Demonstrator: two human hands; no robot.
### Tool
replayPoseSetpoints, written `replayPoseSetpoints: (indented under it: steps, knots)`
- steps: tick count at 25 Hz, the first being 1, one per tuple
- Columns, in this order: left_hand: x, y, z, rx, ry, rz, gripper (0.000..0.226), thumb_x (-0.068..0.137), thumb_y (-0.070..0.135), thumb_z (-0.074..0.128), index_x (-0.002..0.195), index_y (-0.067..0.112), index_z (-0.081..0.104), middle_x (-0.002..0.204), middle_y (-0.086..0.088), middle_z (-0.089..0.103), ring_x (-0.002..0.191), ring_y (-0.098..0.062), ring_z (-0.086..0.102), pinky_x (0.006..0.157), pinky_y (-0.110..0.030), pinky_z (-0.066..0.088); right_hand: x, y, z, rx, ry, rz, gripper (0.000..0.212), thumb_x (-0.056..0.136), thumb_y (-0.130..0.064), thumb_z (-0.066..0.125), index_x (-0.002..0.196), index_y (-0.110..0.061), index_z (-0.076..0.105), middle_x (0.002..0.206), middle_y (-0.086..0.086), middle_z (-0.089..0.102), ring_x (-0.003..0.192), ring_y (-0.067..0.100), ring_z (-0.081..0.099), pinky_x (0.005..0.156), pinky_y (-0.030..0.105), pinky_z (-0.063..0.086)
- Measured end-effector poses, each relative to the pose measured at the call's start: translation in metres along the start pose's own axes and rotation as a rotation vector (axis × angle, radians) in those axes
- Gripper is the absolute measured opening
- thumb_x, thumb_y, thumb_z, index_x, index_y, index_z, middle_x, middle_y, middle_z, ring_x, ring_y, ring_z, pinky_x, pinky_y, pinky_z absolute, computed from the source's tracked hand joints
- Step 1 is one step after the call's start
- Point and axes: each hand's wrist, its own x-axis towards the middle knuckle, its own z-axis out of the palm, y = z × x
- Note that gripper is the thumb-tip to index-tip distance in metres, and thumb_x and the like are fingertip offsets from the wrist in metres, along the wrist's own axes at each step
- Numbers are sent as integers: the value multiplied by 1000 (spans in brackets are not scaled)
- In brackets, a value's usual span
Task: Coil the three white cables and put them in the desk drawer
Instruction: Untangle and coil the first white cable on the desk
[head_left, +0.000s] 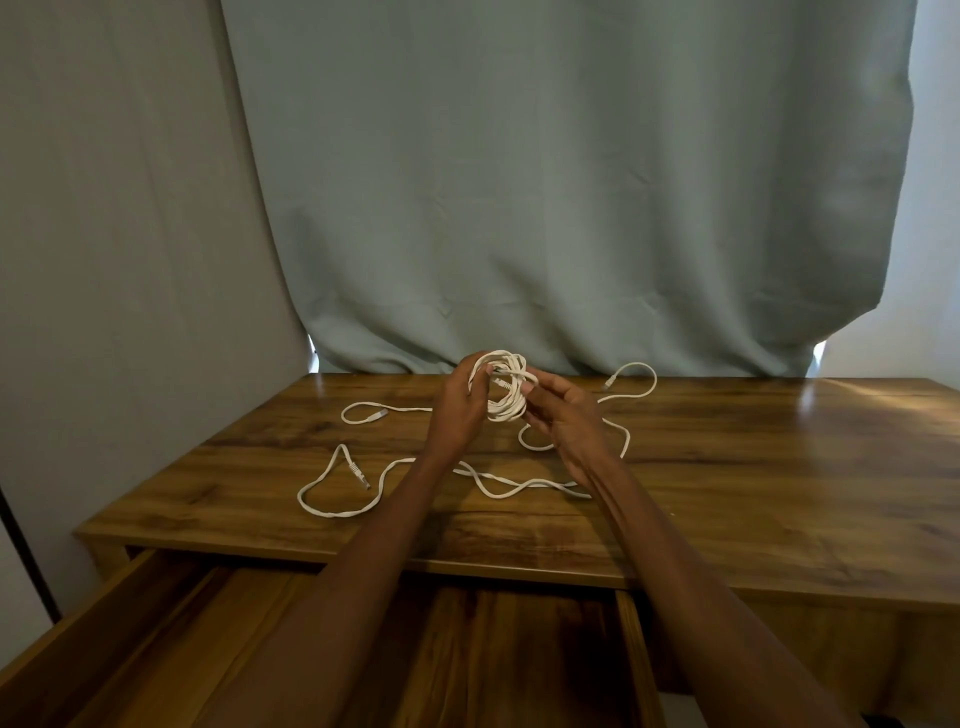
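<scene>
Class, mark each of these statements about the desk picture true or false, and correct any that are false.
1. Both hands hold a coiled white cable above the desk. True: the left hand and the right hand grip it.
2. The drawer is closed. False: it is pulled open.
3. Loose white cable lies uncoiled on the desk. True.
4. A coiled cable already lies in the drawer. False: none shows in the visible part of it.
5. A red curtain hangs behind the desk. False: the curtain is grey-green.
</scene>
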Motion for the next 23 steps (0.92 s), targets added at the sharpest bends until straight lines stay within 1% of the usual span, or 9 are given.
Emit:
replayPoseSetpoints:
  steps: [5, 8, 10, 11, 14, 17, 20, 21, 23]
  knots:
    - [-2, 7, -1, -103, -48, -14, 29, 103, 23, 48, 124, 10, 65, 114, -3, 71, 106, -12, 66, 93, -31, 54, 2, 1, -2, 8, 87, -17, 22, 100, -17, 58, 115, -6, 69, 103, 7, 77, 92, 17, 74, 73, 25, 59]
    - [-4, 14, -2, -370, -117, -217, 28, 104, 22, 50, 123, 12, 67, 108, -6, 74, 96, -14, 70, 83, -35, 58, 3, 0, -3, 57, 103, 5, 21, 99, -15, 58, 115, -6, 68, 101, 8, 77, 88, 18, 74, 73, 29, 61]
    - [-4, 13, 0, -532, -171, -326, 29, 103, 20, 50, 124, 10, 67, 113, -12, 73, 100, -23, 70, 88, -43, 55, 4, -1, -3, 101, 96, 28, 22, 99, -15, 58, 116, -5, 68, 100, 10, 76, 84, 19, 73, 71, 30, 62]
    - [-5, 12, 1, -536, -173, -328, 29, 103, 20, 49, 124, 9, 67, 115, -12, 73, 103, -25, 69, 90, -45, 54, 4, -1, -2, 129, 88, 41, 23, 99, -15, 58, 117, -4, 67, 100, 11, 75, 81, 20, 73, 69, 31, 61]
    - [-7, 15, 8, -343, -86, -161, 27, 104, 21, 47, 120, 14, 68, 111, -7, 74, 105, -20, 69, 92, -37, 56, 2, -5, 3, 197, 55, 99, 28, 99, -20, 58, 119, -3, 67, 99, 12, 75, 78, 20, 73, 66, 32, 61]
    - [-6, 22, 17, -154, 26, -9, 27, 105, 21, 46, 118, 11, 68, 110, -3, 73, 104, -14, 67, 91, -27, 53, 2, -5, 6, 264, 41, 115, 29, 102, -24, 52, 117, -6, 68, 97, 9, 75, 82, 18, 73, 68, 30, 60]
    - [-4, 27, 24, -44, 127, 36, 30, 103, 21, 43, 115, 10, 68, 108, 1, 71, 100, -10, 66, 88, -21, 51, -2, -8, 5, 430, -47, 148, 34, 101, -26, 50, 122, -6, 65, 103, 11, 74, 93, 22, 71, 84, 36, 55]
    - [-4, 29, 24, -16, 158, 44, 29, 103, 19, 43, 114, 10, 68, 106, 4, 70, 98, -8, 65, 87, -16, 49, -4, -10, 5, 453, -100, 143, 37, 97, -23, 53, 128, -4, 62, 104, 12, 72, 94, 23, 69, 87, 38, 53]
    - [-5, 33, 27, 15, 190, 44, 27, 104, 14, 43, 114, 9, 68, 103, 8, 67, 94, -5, 62, 82, -6, 44, -4, -9, 4, 345, -156, 84, 52, 86, -5, 59, 137, -3, 53, 100, 9, 68, 90, 21, 65, 82, 36, 52]
